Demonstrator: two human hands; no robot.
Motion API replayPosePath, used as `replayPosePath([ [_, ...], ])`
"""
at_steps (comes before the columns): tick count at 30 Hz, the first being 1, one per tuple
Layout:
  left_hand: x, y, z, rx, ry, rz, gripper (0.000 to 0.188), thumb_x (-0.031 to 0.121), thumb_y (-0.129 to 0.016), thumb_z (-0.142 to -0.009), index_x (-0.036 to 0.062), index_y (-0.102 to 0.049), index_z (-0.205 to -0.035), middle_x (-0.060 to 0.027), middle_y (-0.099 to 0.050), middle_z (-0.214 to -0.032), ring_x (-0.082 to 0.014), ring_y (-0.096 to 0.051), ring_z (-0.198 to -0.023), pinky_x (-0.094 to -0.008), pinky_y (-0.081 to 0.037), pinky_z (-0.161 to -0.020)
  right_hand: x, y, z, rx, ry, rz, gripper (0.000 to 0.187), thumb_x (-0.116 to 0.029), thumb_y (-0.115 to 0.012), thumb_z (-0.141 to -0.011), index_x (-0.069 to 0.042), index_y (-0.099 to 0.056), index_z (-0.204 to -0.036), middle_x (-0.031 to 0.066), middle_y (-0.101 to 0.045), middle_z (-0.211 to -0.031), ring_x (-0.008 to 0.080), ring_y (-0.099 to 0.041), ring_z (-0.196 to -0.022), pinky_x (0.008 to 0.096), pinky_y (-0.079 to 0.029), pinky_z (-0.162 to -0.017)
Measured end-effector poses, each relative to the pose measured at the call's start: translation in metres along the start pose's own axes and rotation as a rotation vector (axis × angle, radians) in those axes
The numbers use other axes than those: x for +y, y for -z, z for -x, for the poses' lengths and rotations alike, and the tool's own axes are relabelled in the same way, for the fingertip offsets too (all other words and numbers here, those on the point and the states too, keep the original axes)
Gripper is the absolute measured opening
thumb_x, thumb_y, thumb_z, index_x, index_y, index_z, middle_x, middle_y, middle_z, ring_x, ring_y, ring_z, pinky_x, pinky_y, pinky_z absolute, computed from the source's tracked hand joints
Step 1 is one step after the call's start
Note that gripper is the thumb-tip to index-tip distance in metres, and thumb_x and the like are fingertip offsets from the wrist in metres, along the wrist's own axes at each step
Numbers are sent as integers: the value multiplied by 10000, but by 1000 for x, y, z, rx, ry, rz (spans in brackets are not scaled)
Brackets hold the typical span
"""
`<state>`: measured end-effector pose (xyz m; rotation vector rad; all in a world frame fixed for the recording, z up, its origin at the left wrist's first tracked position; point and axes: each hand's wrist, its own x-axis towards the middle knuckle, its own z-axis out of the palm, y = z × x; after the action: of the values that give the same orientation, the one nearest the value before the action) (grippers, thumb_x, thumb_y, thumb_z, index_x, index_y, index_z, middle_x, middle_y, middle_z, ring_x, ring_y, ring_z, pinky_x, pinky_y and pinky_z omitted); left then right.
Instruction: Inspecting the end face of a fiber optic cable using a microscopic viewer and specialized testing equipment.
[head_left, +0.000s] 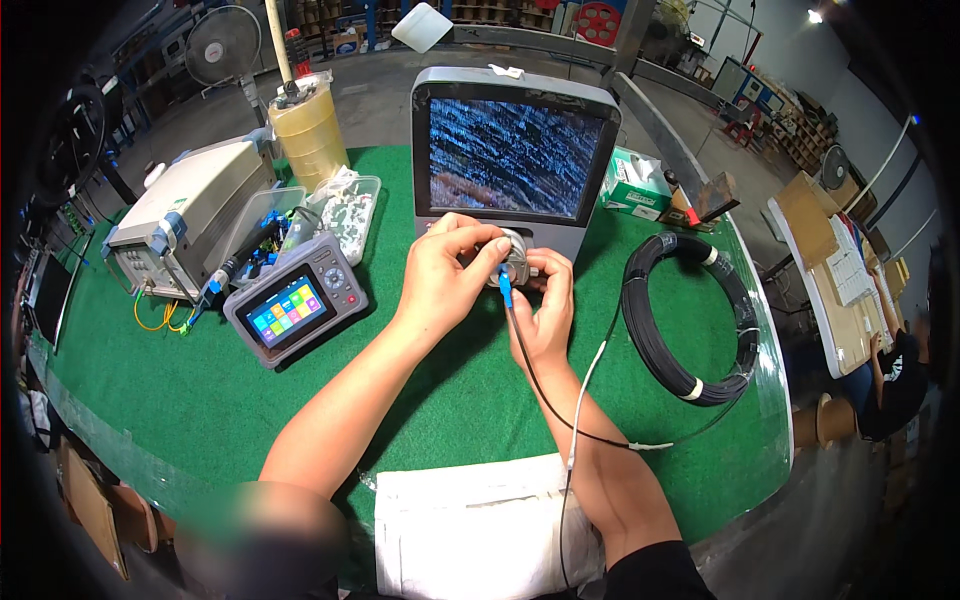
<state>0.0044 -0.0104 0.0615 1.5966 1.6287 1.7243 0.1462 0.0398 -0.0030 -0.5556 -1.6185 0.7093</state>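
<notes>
On the front of a grey monitor unit point(515, 155) sits a small round metal fitting point(516, 262). My left hand point(450, 275) is closed, its thumb and forefinger pinching the fitting's upper left side. Around the fitting's right side curl the fingers of my right hand point(548, 305), the thumb below. A blue fiber connector point(505, 287) meets the fitting between my hands; its mating end is hidden. From it a black cable point(528, 370) runs down across my right forearm. The screen shows a streaked, speckled blue and dark picture.
Right of the monitor lie a coil of black cable point(637, 330) and a green tissue box point(637, 185). At left are a handheld tester point(295, 302), a plastic tray point(362, 215), a boxy instrument point(190, 215) and a yellowish canister point(305, 130). A white packet point(470, 530) lies at the near edge.
</notes>
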Motion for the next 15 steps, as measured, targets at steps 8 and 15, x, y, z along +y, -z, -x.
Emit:
replayPosePath([
  [8,-1,2,0,-32,-4,-27,195,140,-767,-940,-8,-777,-1066,-40,-642,-972,-109,-594,-866,-259,-483,-705,-5,-7,-1,7,59,83,511,-116,-800,-793,-31,-548,-1230,159,-560,-1261,306,-597,-1128,398,-520,-891],
  [15,3,-1,0,-7,13,23,173,122,-778,-927,-8,-780,-1041,-34,-628,-954,-88,-606,-782,-237,-503,-632,-2,-8,-5,38,62,264,631,-100,-898,-721,-108,-578,-1265,163,-556,-1225,359,-621,-1090,439,-532,-908],
])
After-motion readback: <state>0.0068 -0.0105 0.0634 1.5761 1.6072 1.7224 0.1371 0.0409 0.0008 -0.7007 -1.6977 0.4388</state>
